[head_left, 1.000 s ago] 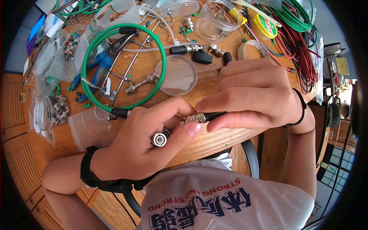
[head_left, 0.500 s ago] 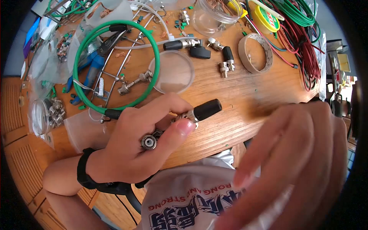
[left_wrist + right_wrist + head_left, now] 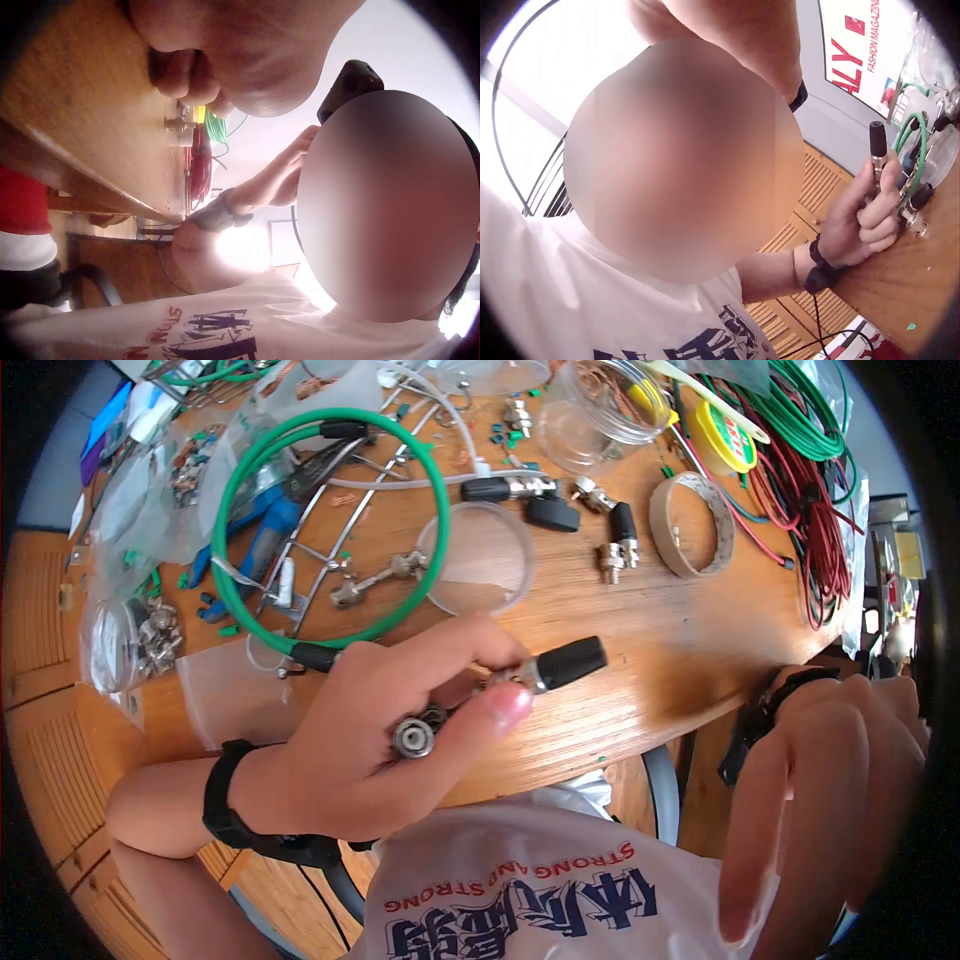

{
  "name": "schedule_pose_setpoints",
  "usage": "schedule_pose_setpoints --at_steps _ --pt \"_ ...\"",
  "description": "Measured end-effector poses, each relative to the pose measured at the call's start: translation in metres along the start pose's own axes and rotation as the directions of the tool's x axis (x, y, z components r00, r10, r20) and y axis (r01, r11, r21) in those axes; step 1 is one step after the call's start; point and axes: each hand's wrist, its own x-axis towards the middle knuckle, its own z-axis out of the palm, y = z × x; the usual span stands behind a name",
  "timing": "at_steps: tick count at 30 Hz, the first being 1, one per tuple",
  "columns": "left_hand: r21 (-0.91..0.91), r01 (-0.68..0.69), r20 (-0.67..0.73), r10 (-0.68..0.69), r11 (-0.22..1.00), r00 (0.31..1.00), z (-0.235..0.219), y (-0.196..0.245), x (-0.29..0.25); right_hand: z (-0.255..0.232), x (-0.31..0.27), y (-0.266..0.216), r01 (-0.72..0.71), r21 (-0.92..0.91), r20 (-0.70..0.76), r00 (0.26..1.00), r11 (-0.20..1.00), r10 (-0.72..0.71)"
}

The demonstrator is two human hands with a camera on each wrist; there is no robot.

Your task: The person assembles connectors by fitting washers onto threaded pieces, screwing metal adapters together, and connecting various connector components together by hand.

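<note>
The left hand [image 3: 350, 720] pinches a silver metal connector with a black cylindrical sleeve [image 3: 572, 664] between thumb and forefinger, the sleeve pointing away from the fingertips toward the right hand's side. Out of the same hand, below the forefinger, faces a round silver connector end [image 3: 413, 738]; the fingers hide whether the two are joined. The right hand [image 3: 830, 780] is raised well apart from the left, up near the person's head, its fingers extended; no thing shows in it, and whether it touches the head cannot be told. Just beyond the left hand's knuckles lies a loop of thick green cable [image 3: 441, 530] with black ends, and right of that, ahead of the left fingertips, a clear round plastic lid [image 3: 485, 560]. Inside the loop, silver metal adapters [image 3: 375, 578] and a blue-handled tool [image 3: 268, 535] lie farther from that hand. Between the hands, but farther out on the brown wooden table [image 3: 620, 620], rest a small black-sleeved plug [image 3: 622, 520] and a beige ring of tape [image 3: 664, 528]. Beyond the right hand lies a bundle of dark red cables [image 3: 825, 550].
</note>
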Motion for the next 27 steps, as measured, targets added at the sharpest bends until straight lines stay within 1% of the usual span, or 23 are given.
schedule_pose_setpoints --at_steps 1,3,4,5,6,8,9,10,11,13,14,17,19,20,21,24,26,27 --pt "0.008 -0.012 0.008 0.012 1.000 1.000 -0.001 0.001 0.001 0.003 0.003 0.001 -0.014 0.003 -0.023 1.000 1.000 0.014" --pt "0.055 -0.011 0.013 0.011 0.998 1.000 -0.002 0.000 0.002 0.005 -0.012 -0.013 -0.040 0.007 -0.069 0.997 0.999 0.040" --pt "0.028 -0.040 0.008 0.040 0.999 0.999 -0.001 -0.002 0.003 -0.008 -0.020 -0.015 -0.051 0.008 -0.093 0.994 0.999 0.051" --pt "-0.001 -0.062 0.007 0.062 0.998 0.998 0.000 -0.002 0.002 0.005 -0.021 -0.028 -0.069 0.014 -0.122 0.990 0.998 0.070" --pt "-0.003 -0.046 0.006 0.046 0.999 0.999 0.001 -0.001 0.001 0.010 -0.005 -0.012 -0.096 0.022 -0.148 0.984 0.995 0.098" --pt "0.050 -0.033 0.025 0.032 0.998 0.999 -0.003 0.002 0.002 0.025 0.006 -0.012 -0.123 0.031 -0.206 0.970 0.992 0.126" --pt "0.052 -0.030 0.028 0.028 0.998 0.999 -0.003 0.002 0.001 0.020 0.000 -0.016 -0.144 0.030 -0.234 0.961 0.989 0.147" --pt "0.038 -0.051 0.023 0.050 0.998 0.998 -0.002 0.000 0.002 0.024 0.004 -0.014 -0.169 0.025 -0.264 0.950 0.985 0.169" --pt "0.025 -0.074 0.009 0.074 0.997 0.997 -0.001 -0.001 0.002 0.022 -0.004 -0.020 -0.189 0.023 -0.286 0.940 0.982 0.187" --pt "0.033 -0.070 0.008 0.069 0.997 0.998 -0.001 -0.002 0.003 0.020 -0.009 -0.024 -0.220 0.020 -0.333 0.918 0.975 0.214" --pt "0.038 -0.059 0.012 0.059 0.998 0.998 -0.001 -0.001 0.002 0.026 -0.008 -0.026 -0.239 0.023 -0.358 0.905 0.971 0.231" --pt "0.031 -0.089 0.007 0.089 0.996 0.996 -0.001 0.000 0.002 0.008 -0.021 -0.040 -0.294 0.031 -0.433 0.857 0.955 0.278" --pt "0.045 -0.075 0.015 0.074 0.996 0.997 -0.002 0.001 0.003 0.009 -0.026 -0.036 -0.326 0.035 -0.485 0.821 0.945 0.301" --pt "0.051 -0.061 0.024 0.060 0.997 0.998 -0.002 0.002 0.003 0.029 -0.002 -0.027 -0.346 0.035 -0.512 0.799 0.937 0.315" --pt "0.050 -0.063 0.025 0.061 0.997 0.998 -0.002 0.001 0.002 0.025 -0.013 -0.034 -0.365 0.036 -0.534 0.780 0.930 0.327" --pt "0.048 -0.032 0.013 0.032 0.998 0.999 -0.001 -0.003 0.002 0.025 -0.018 -0.040 -0.410 0.044 -0.590 0.725 0.911 0.355" --pt "0.013 -0.139 -0.027 0.140 0.990 0.990 0.002 -0.005 0.004 0.025 -0.021 -0.044 -0.446 0.056 -0.626 0.681 0.893 0.380" --pt "0.014 -0.141 -0.030 0.141 0.990 0.990 0.002 -0.004 0.003 0.031 -0.019 -0.045 -0.461 0.061 -0.643 0.661 0.885 0.388"
